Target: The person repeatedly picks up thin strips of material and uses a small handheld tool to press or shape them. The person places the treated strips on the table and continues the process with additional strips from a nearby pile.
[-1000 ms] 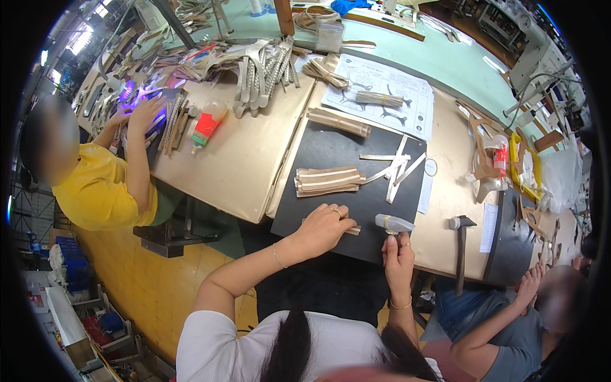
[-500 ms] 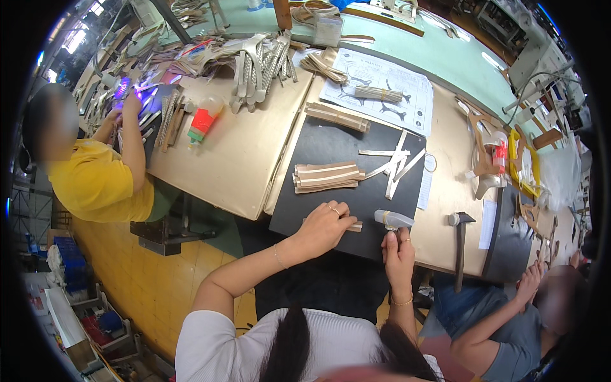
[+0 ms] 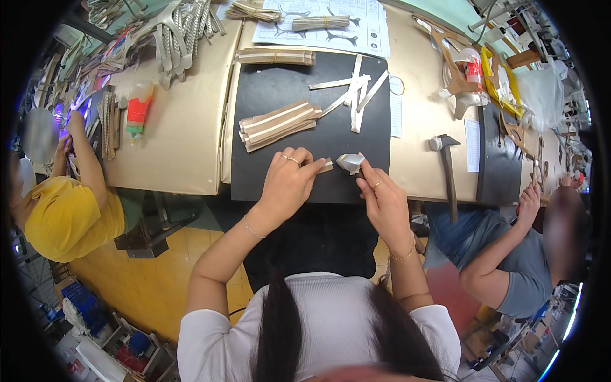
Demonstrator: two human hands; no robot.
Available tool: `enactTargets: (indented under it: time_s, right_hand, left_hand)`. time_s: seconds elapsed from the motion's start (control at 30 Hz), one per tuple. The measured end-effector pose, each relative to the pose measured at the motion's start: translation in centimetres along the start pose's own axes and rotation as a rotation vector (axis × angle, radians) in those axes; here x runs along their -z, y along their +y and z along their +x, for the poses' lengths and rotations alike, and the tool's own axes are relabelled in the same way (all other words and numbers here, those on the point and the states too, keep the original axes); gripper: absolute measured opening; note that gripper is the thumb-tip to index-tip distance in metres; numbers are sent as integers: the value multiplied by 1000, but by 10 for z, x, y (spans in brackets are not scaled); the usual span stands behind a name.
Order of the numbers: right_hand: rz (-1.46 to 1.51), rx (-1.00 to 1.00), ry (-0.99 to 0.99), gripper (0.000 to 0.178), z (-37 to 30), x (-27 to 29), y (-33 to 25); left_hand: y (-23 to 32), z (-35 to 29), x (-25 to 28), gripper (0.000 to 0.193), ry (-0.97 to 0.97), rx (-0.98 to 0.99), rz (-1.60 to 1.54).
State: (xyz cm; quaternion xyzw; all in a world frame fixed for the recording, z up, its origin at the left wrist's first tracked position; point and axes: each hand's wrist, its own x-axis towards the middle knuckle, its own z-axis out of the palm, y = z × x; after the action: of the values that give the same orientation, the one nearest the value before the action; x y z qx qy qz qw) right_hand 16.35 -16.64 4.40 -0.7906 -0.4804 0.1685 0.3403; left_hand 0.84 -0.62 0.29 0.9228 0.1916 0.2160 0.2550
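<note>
My left hand [image 3: 291, 179] rests at the front of a black mat [image 3: 251, 175], its fingers closed on a narrow brown strip [image 3: 326, 166] with a pale middle band. Most of that strip lies hidden under the hand. To its right, my right hand [image 3: 386, 196] grips a small translucent squeeze container [image 3: 350, 162] between thumb and fingers. The container's narrower end sits close to the strip; I cannot tell whether they touch. A fanned stack of similar brown strips [image 3: 279, 125] lies just beyond my left hand. Loose white strips [image 3: 356, 105] cross one another beyond the container.
A hammer [image 3: 448, 169] lies right of the mat. Behind are a tied strip bundle [image 3: 276, 56] and a drawing sheet [image 3: 375, 41]. A bottle with red and green [image 3: 137, 111] stands left. A person in yellow [image 3: 76, 219] and another in grey-blue [image 3: 519, 270] work at either side.
The view has shifted, so the table sits higher in it. My right hand has brought the container closer to the strip and turned it. My left hand still holds the strip.
</note>
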Motion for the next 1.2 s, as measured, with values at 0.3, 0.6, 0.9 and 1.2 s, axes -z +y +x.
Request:
enactTargets:
  time_s: [0.3,0.6,0.9,1.2]
  right_hand:
    - [-112,76,17,44,4,-4,-6]
    - [-177,130,16,44,11,-5,-13]
    - [-254,113,-52,42,13,-4,-15]
    - [-287,95,-71,43,13,-4,-17]
  left_hand:
    - [-5,4,2,21,-36,-256,236]
    - [-6,11,13,22,-90,-399,372]
    - [-7,11,13,20,-115,-416,393]
    - [-8,12,13,20,-111,-420,386]
